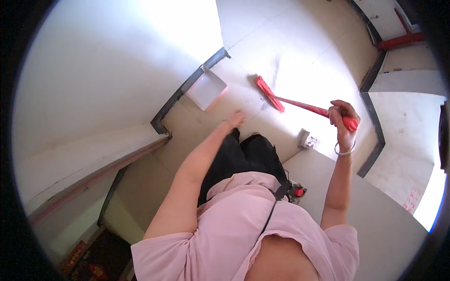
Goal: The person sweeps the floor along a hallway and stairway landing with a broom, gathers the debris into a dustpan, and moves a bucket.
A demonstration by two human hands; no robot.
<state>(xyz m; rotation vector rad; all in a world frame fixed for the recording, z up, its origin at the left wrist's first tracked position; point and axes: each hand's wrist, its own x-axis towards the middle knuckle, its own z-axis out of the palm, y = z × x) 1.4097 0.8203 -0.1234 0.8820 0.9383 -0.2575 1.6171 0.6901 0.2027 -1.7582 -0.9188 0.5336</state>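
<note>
My right hand (344,117) is wrapped round the top of the handle of a red broom (300,104). The broom slants away to the left, and its wide red head rests on the pale floor. My left hand (237,118) hangs in front of my dark trousers, smeared by motion, so its fingers cannot be made out. Nearest to it lies a white dustpan (208,89) with a pinkish edge, apart from the hand and close to the wall's dark skirting. Dark smudges mark the floor around the broom head.
A white wall (117,61) with dark skirting runs along the left. A grey flat surface (356,206) lies at my right side, with a small white boxy object (309,139) by its far corner. Beyond stands another wall (403,136), and a red pipe (401,41) shows at upper right.
</note>
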